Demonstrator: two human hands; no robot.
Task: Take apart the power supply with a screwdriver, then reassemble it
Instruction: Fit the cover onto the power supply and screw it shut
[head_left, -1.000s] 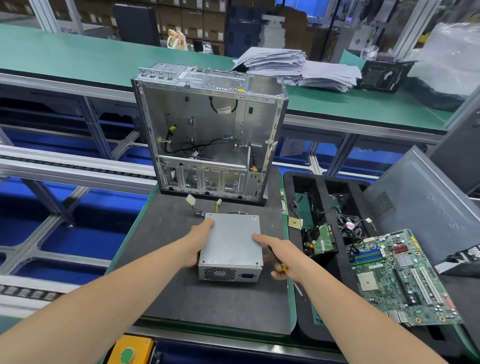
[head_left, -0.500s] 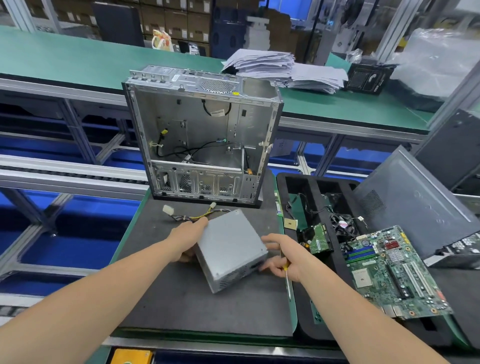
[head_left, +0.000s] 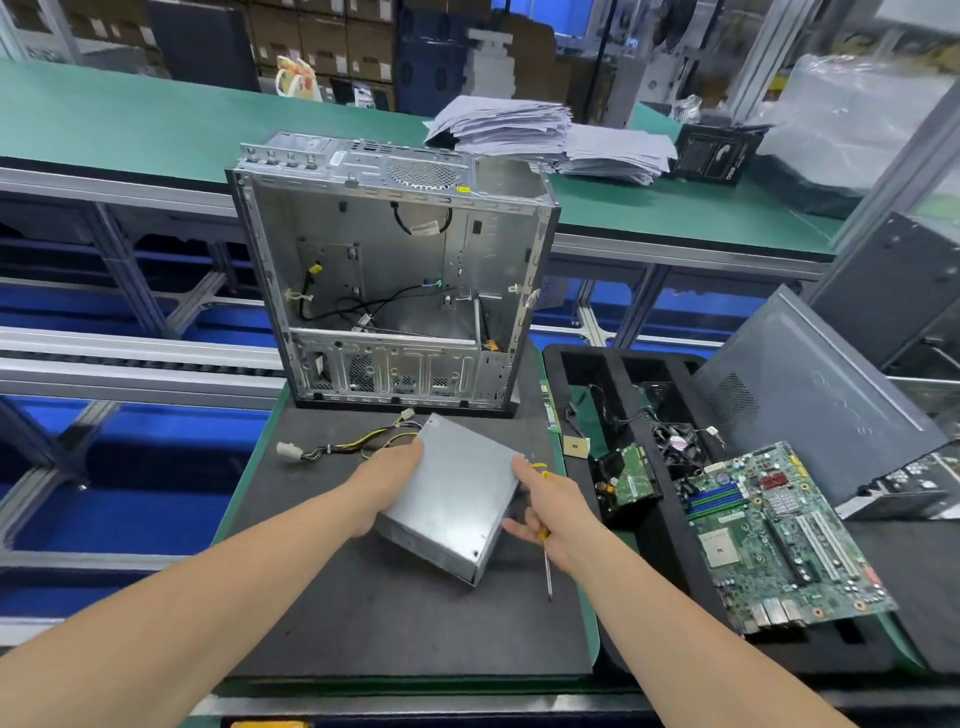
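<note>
The gray power supply (head_left: 457, 493) is sitting on the dark tabletop (head_left: 415, 634) just in front of the open computer case (head_left: 395, 270), turned so one corner is pointing away from the case. The left hand (head_left: 387, 480) is gripping the box's left edge. The right hand (head_left: 550, 514) is curling round a yellow-handled screwdriver (head_left: 546, 566) (its metal tip is pointing away from the case), while one straight finger is touching the box's right edge. The box's wires (head_left: 353, 446), with white plugs, are lying in front of the case, toward its left side. A green motherboard (head_left: 769, 535) is lying on a black foam tray (head_left: 779, 660) to the right of the case. A gray side panel (head_left: 810, 405) is leaning further right of the case. Papers (head_left: 519, 130) are piling up behind the case.
</note>
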